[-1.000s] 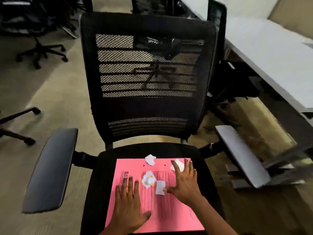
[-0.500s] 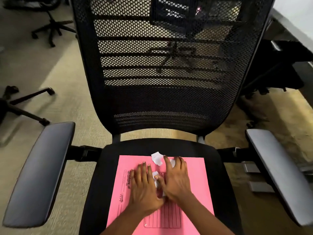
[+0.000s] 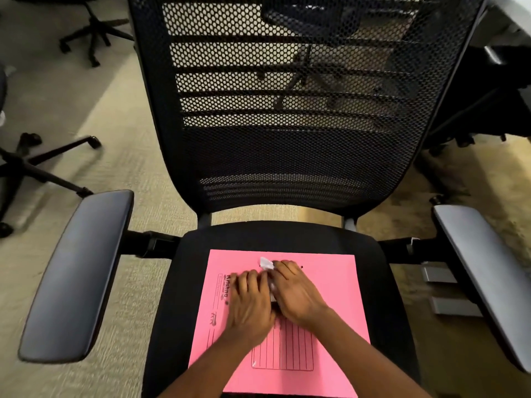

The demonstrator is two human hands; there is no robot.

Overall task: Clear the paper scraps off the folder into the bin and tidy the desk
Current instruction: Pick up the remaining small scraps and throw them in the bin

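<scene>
A pink folder [image 3: 330, 285] lies flat on the black seat of an office chair [image 3: 258, 237]. My left hand [image 3: 250, 303] and my right hand [image 3: 296, 291] rest palm-down on it, side by side and pressed together at its middle. White paper scraps [image 3: 272, 287] are squeezed between the two hands, and only a thin strip of them shows. One more white scrap [image 3: 265, 263] pokes out at the fingertips of my right hand. Any other scraps are hidden under the hands. No bin is in view.
The chair's mesh back [image 3: 287, 110] rises right behind the folder. Its left armrest [image 3: 77, 271] and right armrest [image 3: 482, 271] stick out on each side. Another chair's wheeled base [image 3: 43, 165] stands on the carpet at left. A desk edge [image 3: 514, 18] shows top right.
My hands have slid together from spread positions and swept the loose scraps into one clump between them. The view has come closer to the chair and tilted down.
</scene>
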